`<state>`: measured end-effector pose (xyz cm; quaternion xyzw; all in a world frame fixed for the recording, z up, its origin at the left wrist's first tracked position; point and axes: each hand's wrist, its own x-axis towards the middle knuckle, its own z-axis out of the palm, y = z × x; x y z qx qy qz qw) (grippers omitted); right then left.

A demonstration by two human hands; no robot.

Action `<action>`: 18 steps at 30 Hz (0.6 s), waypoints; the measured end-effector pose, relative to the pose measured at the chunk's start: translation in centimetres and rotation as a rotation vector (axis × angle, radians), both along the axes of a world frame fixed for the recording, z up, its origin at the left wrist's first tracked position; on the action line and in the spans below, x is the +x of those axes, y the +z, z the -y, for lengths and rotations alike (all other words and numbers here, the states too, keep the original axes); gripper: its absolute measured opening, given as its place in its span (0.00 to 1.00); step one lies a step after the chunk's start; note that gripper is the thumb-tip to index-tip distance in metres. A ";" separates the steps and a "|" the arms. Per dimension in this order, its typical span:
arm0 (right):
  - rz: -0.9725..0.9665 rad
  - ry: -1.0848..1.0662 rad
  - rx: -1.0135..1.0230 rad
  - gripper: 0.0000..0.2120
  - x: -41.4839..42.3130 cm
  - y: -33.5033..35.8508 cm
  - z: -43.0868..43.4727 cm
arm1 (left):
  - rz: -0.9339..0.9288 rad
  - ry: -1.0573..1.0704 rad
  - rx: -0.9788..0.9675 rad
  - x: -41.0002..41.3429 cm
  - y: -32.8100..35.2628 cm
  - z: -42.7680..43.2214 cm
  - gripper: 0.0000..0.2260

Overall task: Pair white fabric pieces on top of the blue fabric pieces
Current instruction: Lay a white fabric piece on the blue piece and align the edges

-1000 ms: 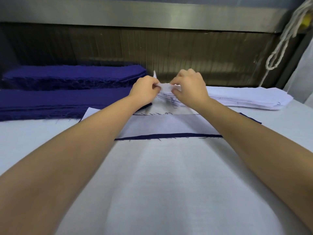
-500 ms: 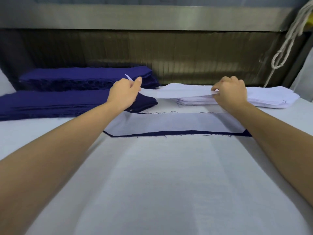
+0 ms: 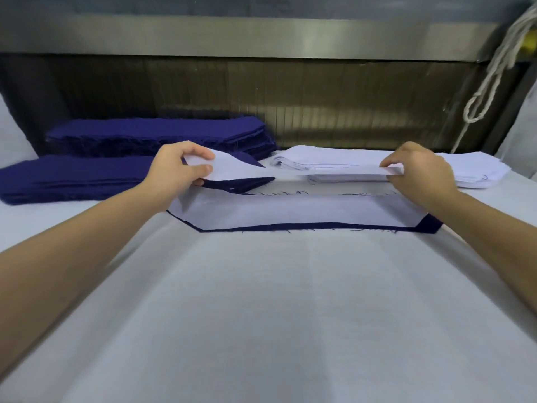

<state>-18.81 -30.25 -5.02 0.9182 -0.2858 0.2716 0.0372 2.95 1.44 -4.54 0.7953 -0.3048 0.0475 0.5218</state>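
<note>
A long white fabric piece [image 3: 244, 167] is stretched in the air between my hands. My left hand [image 3: 177, 173] pinches its left end and my right hand [image 3: 418, 173] pinches its right end. Below it on the table lies a blue fabric piece [image 3: 319, 227] with another white piece [image 3: 290, 210] laid on top, only the blue front edge and right corner showing. A stack of white pieces [image 3: 470, 170] sits behind my right hand. Two stacks of blue pieces [image 3: 72, 178] [image 3: 157, 132] lie at the back left.
The work table [image 3: 276, 315] is covered in white cloth. A dark slatted panel with a metal rail [image 3: 261, 33] runs along the back. A knotted white rope [image 3: 488, 80] hangs at the upper right.
My hands have moved apart from the middle of the white stack, pulling one white piece out lengthwise and lifting it off the stack toward me.
</note>
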 end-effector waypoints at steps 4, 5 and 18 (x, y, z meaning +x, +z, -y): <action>-0.034 0.030 -0.039 0.09 -1.8 -0.7 -0.7 | 0.050 -0.018 0.086 -0.5 -0.3 -1.5 0.08; -0.033 0.044 -0.039 0.09 -2.2 -0.9 -0.8 | 0.058 -0.018 0.108 -0.5 -0.5 -1.8 0.08; 0.203 0.214 0.247 0.16 -3.7 -1.3 -1.0 | 0.146 -0.026 0.270 -0.4 -1.6 -4.1 0.06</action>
